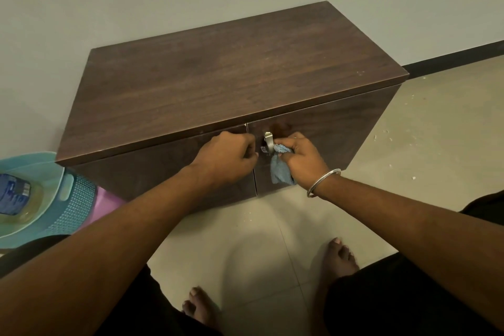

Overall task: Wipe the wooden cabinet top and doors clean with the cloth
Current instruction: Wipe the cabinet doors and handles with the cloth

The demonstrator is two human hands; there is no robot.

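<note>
A dark wooden cabinet (218,79) stands against the wall, with two closed doors facing me. My right hand (302,157) holds a small blue cloth (281,169) bunched against the metal handle (268,140) on the right door. The cloth's loose end hangs down below the hand. My left hand (229,157) is curled at the inner edge of the left door (163,172), right beside the gap between the doors. Whether its fingers grip a handle there is hidden.
A teal plastic basket (68,207) with a bottle (16,194) inside sits on the floor at the cabinet's left, over something pink. My bare feet (341,256) rest on the tiled floor in front. White specks dot the floor at the right.
</note>
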